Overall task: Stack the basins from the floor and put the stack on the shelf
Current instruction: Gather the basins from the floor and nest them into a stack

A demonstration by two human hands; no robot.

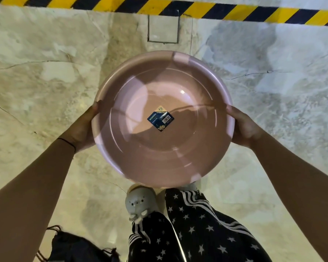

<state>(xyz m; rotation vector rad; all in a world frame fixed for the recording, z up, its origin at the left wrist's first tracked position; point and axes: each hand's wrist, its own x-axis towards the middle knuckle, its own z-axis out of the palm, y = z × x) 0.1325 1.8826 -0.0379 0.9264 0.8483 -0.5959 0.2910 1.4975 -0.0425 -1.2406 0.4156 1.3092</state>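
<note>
A round pink basin (187, 148) with a dark blue diamond label at its bottom is held level above the floor, straight in front of me. My left hand (82, 128) grips its left rim and my right hand (243, 127) grips its right rim. Whether more basins are nested under it I cannot tell. No shelf is in view.
Pale marbled floor (45, 72) lies all around. A yellow-and-black hazard stripe (197, 10) runs along the top edge, with a square floor hatch (163, 28) just below it. My feet in grey slippers (138, 203) stand under the basin. A dark bag (72, 246) lies at bottom left.
</note>
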